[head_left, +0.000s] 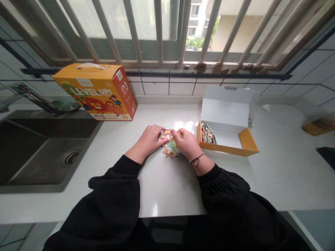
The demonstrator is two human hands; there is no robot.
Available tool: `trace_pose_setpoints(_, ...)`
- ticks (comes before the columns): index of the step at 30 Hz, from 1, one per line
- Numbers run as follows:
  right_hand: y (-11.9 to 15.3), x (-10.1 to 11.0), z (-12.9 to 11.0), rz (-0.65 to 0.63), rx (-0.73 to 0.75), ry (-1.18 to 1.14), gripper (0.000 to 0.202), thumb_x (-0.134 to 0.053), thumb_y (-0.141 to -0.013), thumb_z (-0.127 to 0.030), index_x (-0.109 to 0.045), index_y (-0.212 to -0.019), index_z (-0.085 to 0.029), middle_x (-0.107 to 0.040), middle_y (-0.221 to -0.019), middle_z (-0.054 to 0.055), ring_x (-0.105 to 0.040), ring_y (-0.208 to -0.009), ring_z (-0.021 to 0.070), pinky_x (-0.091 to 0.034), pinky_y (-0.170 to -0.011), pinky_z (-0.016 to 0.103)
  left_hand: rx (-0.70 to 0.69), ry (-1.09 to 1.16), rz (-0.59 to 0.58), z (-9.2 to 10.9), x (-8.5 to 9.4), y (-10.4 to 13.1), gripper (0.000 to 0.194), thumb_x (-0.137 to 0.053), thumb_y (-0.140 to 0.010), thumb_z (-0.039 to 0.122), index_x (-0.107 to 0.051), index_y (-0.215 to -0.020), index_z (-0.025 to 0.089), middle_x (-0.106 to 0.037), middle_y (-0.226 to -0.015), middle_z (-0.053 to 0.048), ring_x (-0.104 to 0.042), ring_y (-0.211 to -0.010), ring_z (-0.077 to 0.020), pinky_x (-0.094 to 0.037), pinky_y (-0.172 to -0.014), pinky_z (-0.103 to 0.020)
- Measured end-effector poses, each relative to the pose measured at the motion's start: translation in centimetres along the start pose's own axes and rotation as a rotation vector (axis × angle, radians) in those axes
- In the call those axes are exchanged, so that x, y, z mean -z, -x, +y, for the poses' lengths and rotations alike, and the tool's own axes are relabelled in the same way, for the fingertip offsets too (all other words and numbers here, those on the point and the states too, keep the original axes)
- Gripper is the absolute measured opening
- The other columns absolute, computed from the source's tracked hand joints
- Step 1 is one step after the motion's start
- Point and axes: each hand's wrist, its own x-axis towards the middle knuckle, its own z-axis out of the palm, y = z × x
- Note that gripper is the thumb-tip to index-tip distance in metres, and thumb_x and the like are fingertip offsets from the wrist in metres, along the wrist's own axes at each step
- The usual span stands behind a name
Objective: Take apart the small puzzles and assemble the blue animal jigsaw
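Colourful jigsaw puzzle pieces (pixel 172 148) form a small loose pile on the white countertop, between my two hands. From the left, my left hand (pixel 151 137) curls its thumb and fingers round some of the pieces. My right hand (pixel 186 141) closes on the pile's other side, thumb on top, and partly covers the pieces it grips. Just right of it stands an open orange box (pixel 225 149) with a white inside. More puzzle pieces (pixel 208 135) are heaped in its left end.
A large orange puzzle carton (pixel 104 94) with a handle stands at the back left. Left of it are a dark sink (pixel 47 153) and a faucet (pixel 36 99). A barred window (pixel 159 35) lies behind the counter (pixel 167 188). A blurred yellowish item (pixel 319 124) sits far right.
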Motion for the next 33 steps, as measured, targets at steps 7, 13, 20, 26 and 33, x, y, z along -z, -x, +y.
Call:
trace_pose_setpoints(7, -0.1, -0.1, 0.1, 0.000, 0.005, 0.017, 0.055, -0.053, -0.106, -0.073, -0.063, -0.080, -0.026, -0.066, -0.071, 0.001, -0.061, -0.072, 0.0207, -0.037, -0.067, 0.031, 0.089, -0.079, 0.073, -0.7, -1.0, -1.0, 0.057, -0.073, -0.100, 0.053, -0.070, -0.141, 0.014, -0.067, -0.145, -0.021, -0.060, -0.138, -0.0392, -0.044, -0.123, -0.054)
trace_pose_setpoints(13, 0.0, -0.1, 0.1, 0.002, 0.004, 0.000, 0.056, -0.053, -0.106, -0.075, -0.063, -0.080, -0.026, -0.066, -0.072, 0.001, -0.061, -0.073, 0.0208, -0.037, -0.067, 0.031, 0.126, -0.057, 0.039, -0.8, -1.5, -1.5, 0.048, -0.077, -0.097, 0.050, -0.072, -0.133, 0.019, -0.068, -0.147, -0.018, -0.058, -0.143, -0.0391, -0.039, -0.127, -0.057)
trace_pose_setpoints(20, 0.1, -0.1, 0.1, 0.016, 0.018, -0.029, 0.057, -0.053, -0.105, -0.076, -0.064, -0.081, -0.026, -0.068, -0.073, 0.001, -0.061, -0.073, 0.0213, -0.038, -0.069, 0.031, 0.117, 0.106, 0.097, -0.7, -1.2, -1.3, 0.033, -0.086, -0.088, 0.036, -0.070, -0.112, 0.022, -0.072, -0.132, -0.014, -0.065, -0.131, -0.0355, -0.048, -0.117, -0.052)
trace_pose_setpoints(26, 0.0, 0.1, 0.1, 0.077, -0.022, -0.155, 0.066, -0.046, -0.103, -0.085, -0.064, -0.082, -0.025, -0.068, -0.074, 0.002, -0.061, -0.072, 0.0212, -0.041, -0.068, 0.032, 0.147, 0.404, 0.063, 0.5, -0.4, -0.7, 0.024, -0.080, -0.093, 0.039, -0.066, -0.104, 0.023, -0.073, -0.094, -0.002, -0.067, -0.083, -0.0216, -0.053, -0.078, -0.036)
trace_pose_setpoints(33, -0.4, -0.4, 0.7, 0.213, -0.045, -0.298, 0.068, -0.040, -0.103, -0.090, -0.057, -0.088, -0.027, -0.064, -0.074, 0.000, -0.060, -0.070, 0.0205, -0.046, -0.066, 0.031, 0.157, 0.946, -0.030, 2.8, -0.2, -0.2, 0.042, -0.086, -0.091, 0.052, -0.069, -0.113, 0.021, -0.078, -0.095, -0.005, -0.072, -0.082, -0.0202, -0.055, -0.072, -0.032)
